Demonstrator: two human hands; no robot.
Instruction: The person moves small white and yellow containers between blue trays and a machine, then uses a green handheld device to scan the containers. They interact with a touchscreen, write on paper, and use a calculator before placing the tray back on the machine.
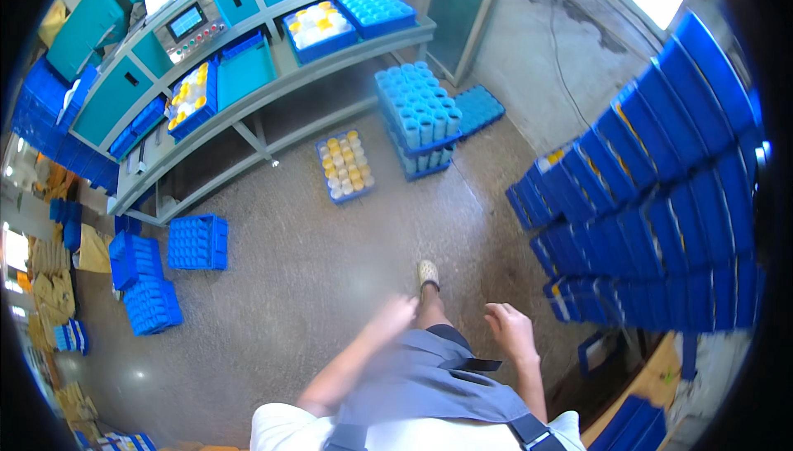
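My left hand (392, 315) hangs in front of the grey apron (413, 377), smeared by motion, so its fingers do not show clearly. To the right of the apron is my right hand (513, 331), its fingers loosely bent with nothing seen in them. Neither hand touches a crate. Ahead on the floor lies a blue crate (332, 194) of white and yellow round pieces. Beyond it to the right stands a stack of crates filled with light-blue tubes (419, 125). One foot in a pale clog (428, 272) is stepped forward.
Blue crates (644, 195) rise in tall stacks on the right. A long workbench (273, 96) with teal panels carries a crate of white and yellow pieces (320, 26) and a crate of light-blue ones (376, 7). More blue crates (198, 243) stand on the floor at left.
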